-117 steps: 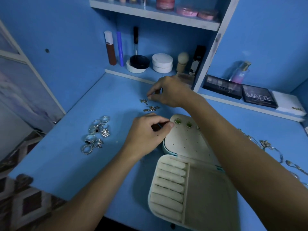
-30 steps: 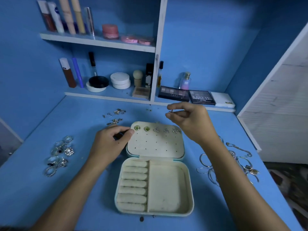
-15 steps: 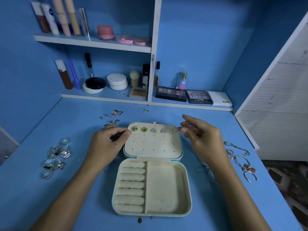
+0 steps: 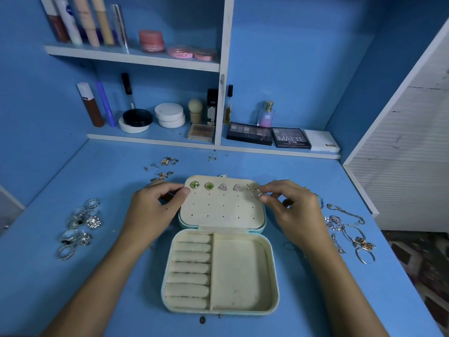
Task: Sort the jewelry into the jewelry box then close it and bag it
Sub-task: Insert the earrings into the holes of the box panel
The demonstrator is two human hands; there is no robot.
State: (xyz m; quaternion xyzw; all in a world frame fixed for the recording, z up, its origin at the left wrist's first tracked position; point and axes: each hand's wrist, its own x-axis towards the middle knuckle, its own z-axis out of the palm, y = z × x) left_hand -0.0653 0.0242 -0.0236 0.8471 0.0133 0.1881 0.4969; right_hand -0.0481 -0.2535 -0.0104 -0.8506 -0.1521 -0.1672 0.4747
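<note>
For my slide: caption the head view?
Right hand pins a starfish earring into the open jewelry box lid.

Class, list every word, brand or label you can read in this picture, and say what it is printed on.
"MATTE": lid of the dark eyeshadow palette on the lower shelf.
"NUDES": faint, on the eyeshadow palette with the clear lid beside it.
"NUDE": front edge of the white box.
"SB": the small perfume bottle.
The small line under "MATTE" and the labels on the upper-shelf tubes are too small or blurred to read.
</note>
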